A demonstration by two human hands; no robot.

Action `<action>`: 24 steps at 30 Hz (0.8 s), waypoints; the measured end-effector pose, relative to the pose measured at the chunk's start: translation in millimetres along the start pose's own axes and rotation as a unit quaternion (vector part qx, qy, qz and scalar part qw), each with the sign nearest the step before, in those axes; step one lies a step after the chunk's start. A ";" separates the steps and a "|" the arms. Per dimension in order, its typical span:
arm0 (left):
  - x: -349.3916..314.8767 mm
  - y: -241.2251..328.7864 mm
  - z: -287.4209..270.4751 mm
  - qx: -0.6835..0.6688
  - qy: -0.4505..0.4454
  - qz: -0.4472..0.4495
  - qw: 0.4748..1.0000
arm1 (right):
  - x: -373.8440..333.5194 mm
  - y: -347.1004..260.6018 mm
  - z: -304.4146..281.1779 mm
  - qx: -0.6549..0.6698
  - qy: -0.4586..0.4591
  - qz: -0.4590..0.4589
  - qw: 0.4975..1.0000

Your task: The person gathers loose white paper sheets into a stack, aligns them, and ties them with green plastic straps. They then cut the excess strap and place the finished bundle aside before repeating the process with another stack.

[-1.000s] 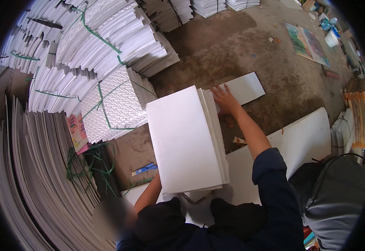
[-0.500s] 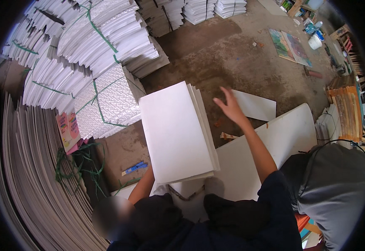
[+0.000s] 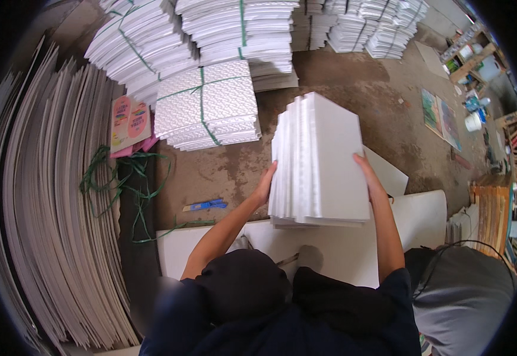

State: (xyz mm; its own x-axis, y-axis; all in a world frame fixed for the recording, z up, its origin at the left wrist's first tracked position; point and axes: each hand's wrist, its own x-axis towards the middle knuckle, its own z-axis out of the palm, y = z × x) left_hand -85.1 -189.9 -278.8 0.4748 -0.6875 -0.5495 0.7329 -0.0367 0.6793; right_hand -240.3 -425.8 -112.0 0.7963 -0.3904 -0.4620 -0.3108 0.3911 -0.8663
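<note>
Between my two hands a thick stack of white board sheets (image 3: 336, 160) is tilted so its layered edges face left and its top sheet faces right. My left hand (image 3: 264, 183) presses against the layered side, its fingers partly hidden by the stack. My right hand (image 3: 369, 173) grips the opposite edge, thumb on the top sheet and the other fingers out of sight. Under and in front of me spreads a large white sheet (image 3: 415, 222). Behind my right hand a smaller loose white sheet (image 3: 390, 172) lies on the floor.
A blue utility knife (image 3: 205, 205) lies left of the stack, near tangled green strapping (image 3: 116, 184). Strapped white bundles (image 3: 206, 107) stand at the back left. Tall grey boards (image 3: 62, 207) line the left side. A person's grey-clothed body (image 3: 472, 291) is close on my right.
My right hand, raised away from the stack before, now holds its right edge. The stack has turned up on its side, and my left hand has come into sight. The view has shifted.
</note>
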 end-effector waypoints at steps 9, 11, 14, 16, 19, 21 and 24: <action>-48.3 148.6 93.9 0.345 0.076 0.088 0.931 | 14.3 47.2 -46.8 0.126 0.070 0.012 0.990; -37.6 138.3 85.4 0.431 0.094 0.129 0.888 | 23.2 47.7 -40.9 -0.021 0.088 -0.082 0.993; -5.6 99.5 76.1 0.467 0.099 0.187 0.858 | 35.9 59.6 -27.9 -0.033 0.051 -0.110 0.992; 0.1 100.6 80.6 0.471 0.098 0.141 0.865 | 32.4 52.2 -14.3 -0.113 0.081 -0.087 0.986; 0.2 99.3 86.0 0.447 0.097 0.127 0.880 | 33.5 44.9 -15.2 -0.090 0.068 -0.071 0.991; 1.3 96.5 94.1 0.435 0.091 0.153 0.883 | 35.6 32.1 -21.8 -0.069 0.054 -0.047 0.995; -4.1 101.8 100.0 0.429 0.102 0.134 0.887 | 30.6 11.2 -12.7 -0.155 0.028 -0.048 0.986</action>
State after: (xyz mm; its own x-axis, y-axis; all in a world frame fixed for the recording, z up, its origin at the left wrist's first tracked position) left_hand -61.1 -263.3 -158.8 0.7182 -0.6129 -0.3294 -0.0190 -0.4905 0.8713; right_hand -226.0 -443.9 -138.3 0.8032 -0.4615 -0.3767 -0.3856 0.0791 -0.9193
